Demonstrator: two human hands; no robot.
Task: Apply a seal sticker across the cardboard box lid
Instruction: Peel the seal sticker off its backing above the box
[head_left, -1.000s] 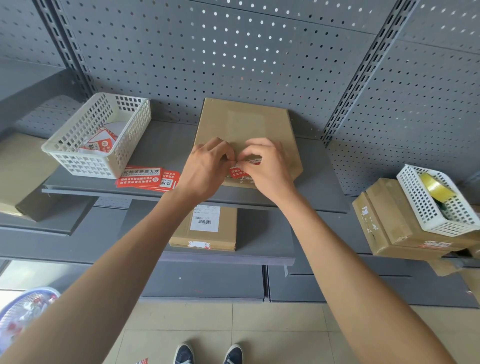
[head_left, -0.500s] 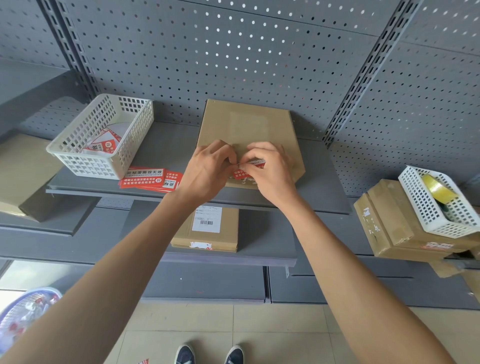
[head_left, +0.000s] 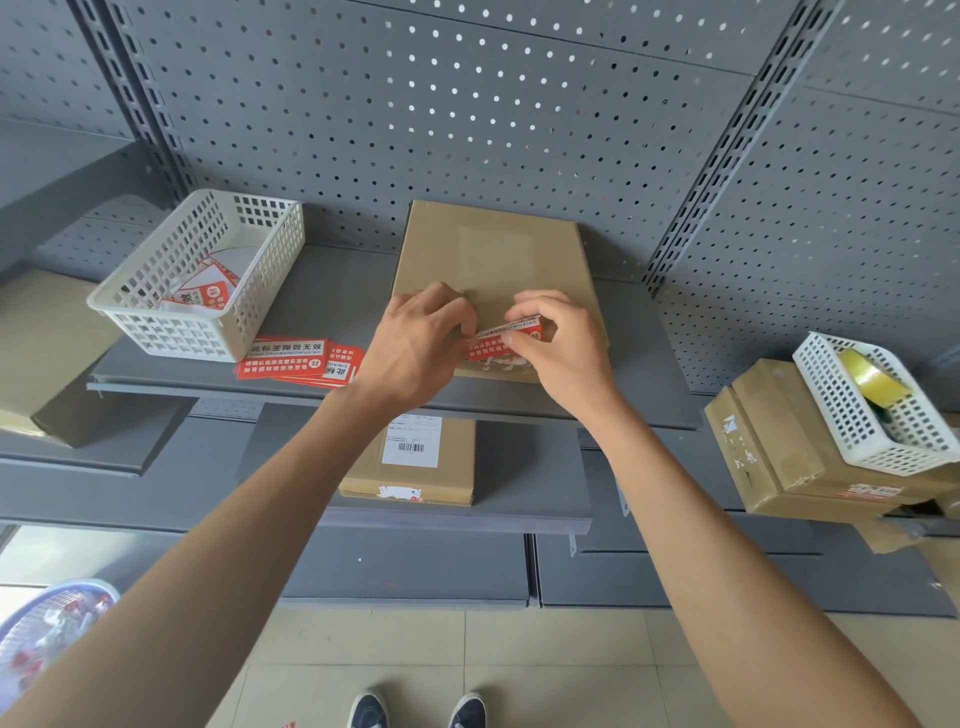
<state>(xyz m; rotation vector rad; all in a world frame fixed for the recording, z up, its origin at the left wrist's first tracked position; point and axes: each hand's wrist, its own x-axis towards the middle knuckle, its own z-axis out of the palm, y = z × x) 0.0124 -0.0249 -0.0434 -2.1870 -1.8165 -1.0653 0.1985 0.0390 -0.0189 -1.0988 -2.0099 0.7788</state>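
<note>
Fingertips (head_left: 511, 340) of the right hand (head_left: 563, 353) pinch a red seal sticker (head_left: 501, 344) at its right end, while the left hand (head_left: 418, 345) closes thumb and forefinger on its left end; the sticker sits above the near edge of a flat cardboard box (head_left: 493, 260), its upper strip curled up off the surface. Whether its lower edge already adheres cannot be told. White scuffs of torn paper mark the box front just under the sticker.

Judged from this moment, the step is placement: the sticker should be held taut and level between the two grips, centred on the lid's front edge, then pressed down from the middle outward so that half lands on the lid and half folds over the front, without creases.

The box lies on the grey shelf (head_left: 332, 291) against the pegboard. At nine o'clock from the hands, a loose pile of spare stickers (head_left: 291, 358) rests on the shelf edge; at ten o'clock stands a white basket (head_left: 202, 270) holding backing scraps. At six o'clock, one shelf down, a labelled parcel (head_left: 410, 460) lies flat. At three o'clock, a second basket (head_left: 878, 410) with a tape roll (head_left: 872, 376) tops stacked cartons (head_left: 779, 447). Nothing stands between the hands and the lid; only the sticker's curl looks likely to hinder a clean lay.
</note>
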